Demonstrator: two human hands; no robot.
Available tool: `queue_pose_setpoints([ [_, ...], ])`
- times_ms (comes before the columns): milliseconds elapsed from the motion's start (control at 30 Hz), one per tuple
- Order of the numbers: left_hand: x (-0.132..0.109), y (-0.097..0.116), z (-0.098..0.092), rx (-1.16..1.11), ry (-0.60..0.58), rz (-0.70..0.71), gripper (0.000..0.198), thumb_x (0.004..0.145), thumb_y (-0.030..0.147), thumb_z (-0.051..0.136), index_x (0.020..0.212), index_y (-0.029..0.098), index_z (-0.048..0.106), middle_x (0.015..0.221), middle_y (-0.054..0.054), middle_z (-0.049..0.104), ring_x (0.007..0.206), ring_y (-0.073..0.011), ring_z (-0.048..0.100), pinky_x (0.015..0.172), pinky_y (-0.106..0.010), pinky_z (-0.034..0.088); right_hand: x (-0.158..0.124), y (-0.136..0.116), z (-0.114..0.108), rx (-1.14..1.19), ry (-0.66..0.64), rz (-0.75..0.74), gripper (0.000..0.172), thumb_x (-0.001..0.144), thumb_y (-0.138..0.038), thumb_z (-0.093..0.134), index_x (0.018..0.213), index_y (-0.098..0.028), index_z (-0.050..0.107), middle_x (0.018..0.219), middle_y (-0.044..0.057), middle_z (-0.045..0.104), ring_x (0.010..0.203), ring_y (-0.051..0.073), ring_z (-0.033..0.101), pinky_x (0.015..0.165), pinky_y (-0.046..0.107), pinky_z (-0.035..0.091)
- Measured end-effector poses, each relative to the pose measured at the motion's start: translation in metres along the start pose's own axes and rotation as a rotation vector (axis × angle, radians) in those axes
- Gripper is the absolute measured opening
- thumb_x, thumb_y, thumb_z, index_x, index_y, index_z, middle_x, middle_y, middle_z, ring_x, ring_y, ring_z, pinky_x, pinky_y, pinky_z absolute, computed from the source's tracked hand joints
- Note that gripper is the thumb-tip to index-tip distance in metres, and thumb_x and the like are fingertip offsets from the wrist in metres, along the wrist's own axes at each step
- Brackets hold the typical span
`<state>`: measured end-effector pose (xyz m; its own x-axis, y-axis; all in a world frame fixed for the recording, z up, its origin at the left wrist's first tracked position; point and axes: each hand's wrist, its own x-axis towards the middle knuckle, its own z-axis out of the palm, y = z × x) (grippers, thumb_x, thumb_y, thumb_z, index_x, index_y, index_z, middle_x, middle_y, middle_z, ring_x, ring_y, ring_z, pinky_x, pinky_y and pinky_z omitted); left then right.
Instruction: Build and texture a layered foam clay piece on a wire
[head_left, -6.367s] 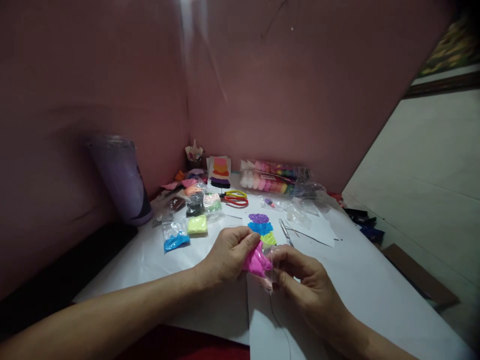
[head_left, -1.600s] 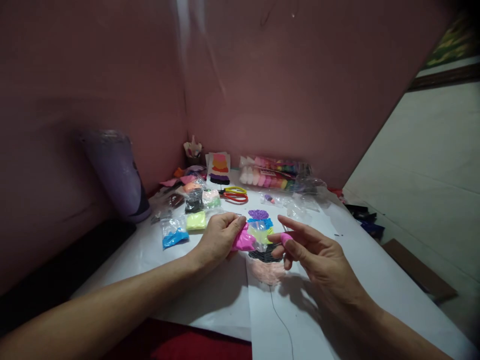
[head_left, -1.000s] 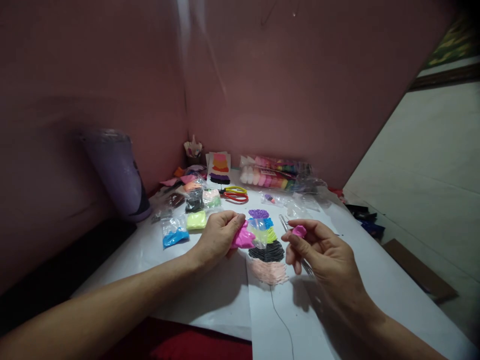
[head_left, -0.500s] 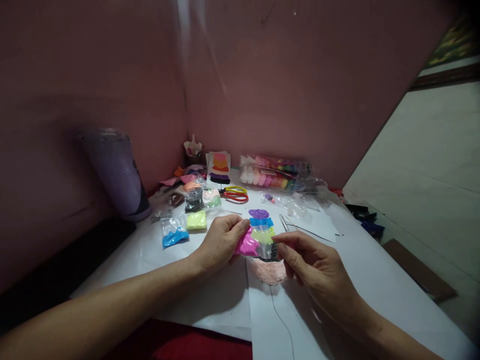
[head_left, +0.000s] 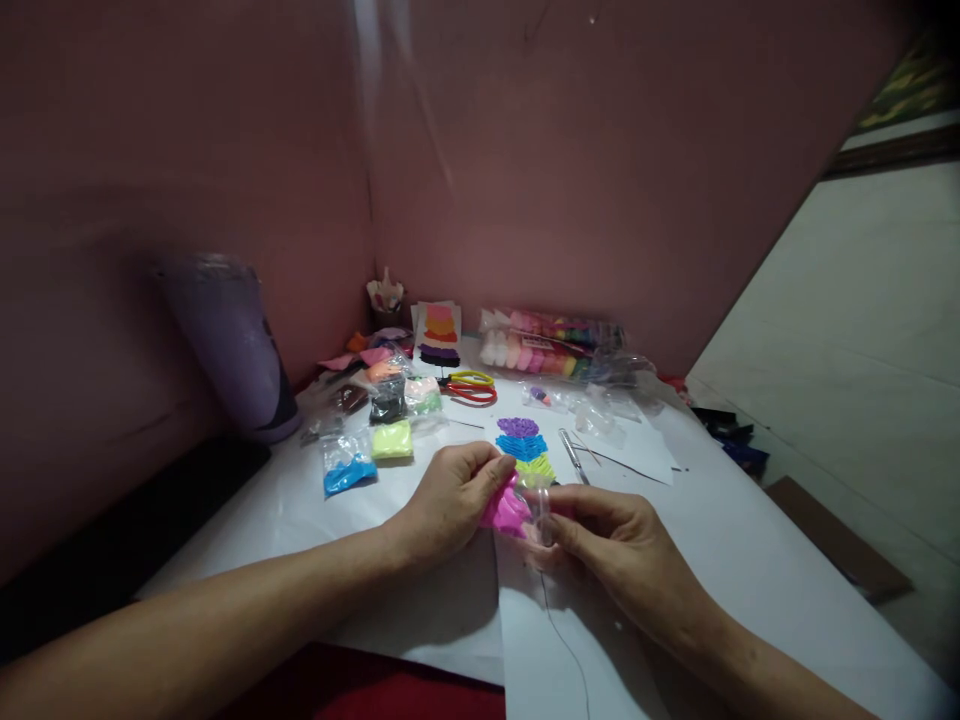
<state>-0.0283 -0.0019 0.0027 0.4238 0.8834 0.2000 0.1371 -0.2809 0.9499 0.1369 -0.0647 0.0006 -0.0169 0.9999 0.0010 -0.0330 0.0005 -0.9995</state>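
Note:
Between my hands is a clear plastic bag of bright pink clay point(head_left: 508, 510). My left hand point(head_left: 452, 500) pinches its clay-filled side. The fingers of my right hand point(head_left: 628, 545) are closed on the bag's clear edge. Beneath lies a white paper with textured bands of colour: a purple band point(head_left: 517, 428), a blue band point(head_left: 520, 446) and a yellow-green band point(head_left: 534, 468). My hands and the bag hide the lower bands. From under them a thin dark line point(head_left: 564, 638) runs down the paper.
Left of my hands lie a bag of blue clay point(head_left: 349, 476), a yellow-green clay packet point(head_left: 392, 440) and a black packet point(head_left: 388, 402). Scissors point(head_left: 472, 387), a metal-looking cutter point(head_left: 574, 457) and packs of coloured clay point(head_left: 536, 352) lie farther back. A purple tumbler point(head_left: 232, 350) stands left.
My right hand has closed in on the bag, now gripping its clear edge. The pink bag has shifted slightly down and right, uncovering more of the yellow-green band.

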Motion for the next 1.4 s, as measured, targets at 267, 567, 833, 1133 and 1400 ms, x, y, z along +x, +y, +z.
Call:
queue_pose_setpoints([
  [267,-0.0023,0.0012,0.0035,-0.029,-0.02,-0.028,0.035,0.084,0.043,0.051,0.061,0.016,0.048,0.057,0.004,0.04,0.053,-0.0085,0.032,0.049,-0.021,0.027,-0.0035,0.0034,-0.0025,-0.297,-0.048,-0.223,0.014,0.08,-0.029,0.067,0.086,-0.024,0.078,0.07,0.002,0.066,0.064,0.015,0.057,0.055,0.026,0.047],
  [567,-0.003,-0.0044,0.0078,-0.022,-0.022,-0.055,0.034,0.085,0.04,0.051,0.061,0.016,0.048,0.057,0.004,0.039,0.054,-0.0083,0.031,0.049,-0.021,0.026,-0.0048,-0.0014,-0.0013,-0.413,-0.144,-0.238,0.019,0.085,-0.032,0.058,0.074,-0.019,0.064,0.062,-0.001,0.053,0.058,0.012,0.045,0.054,0.026,0.037],
  [833,-0.0033,0.001,0.0072,-0.022,-0.032,-0.042,0.032,0.084,0.038,0.051,0.061,0.016,0.048,0.057,0.004,0.04,0.054,-0.008,0.032,0.049,-0.021,0.027,-0.0054,0.0,-0.0009,-0.439,-0.144,-0.252,0.024,0.088,-0.035,0.056,0.071,-0.019,0.056,0.059,-0.004,0.042,0.053,0.01,0.036,0.05,0.025,0.03],
  [1133,-0.0028,0.0027,0.0045,-0.035,-0.021,-0.072,0.033,0.084,0.042,0.051,0.063,0.016,0.049,0.055,0.005,0.042,0.049,-0.0076,0.035,0.045,-0.021,0.026,-0.006,0.0013,-0.0029,-0.277,-0.095,-0.205,0.019,0.087,-0.036,0.06,0.083,-0.019,0.065,0.06,-0.003,0.055,0.05,0.008,0.043,0.048,0.021,0.034],
  [1400,-0.0024,-0.0002,0.0074,-0.04,-0.017,-0.053,0.032,0.084,0.038,0.051,0.061,0.016,0.048,0.056,0.005,0.039,0.053,-0.0078,0.031,0.049,-0.022,0.026,-0.0065,0.0043,0.003,-0.192,-0.087,-0.104,0.016,0.08,-0.032,0.067,0.076,-0.017,0.064,0.061,-0.003,0.049,0.053,0.008,0.041,0.05,0.021,0.033],
])
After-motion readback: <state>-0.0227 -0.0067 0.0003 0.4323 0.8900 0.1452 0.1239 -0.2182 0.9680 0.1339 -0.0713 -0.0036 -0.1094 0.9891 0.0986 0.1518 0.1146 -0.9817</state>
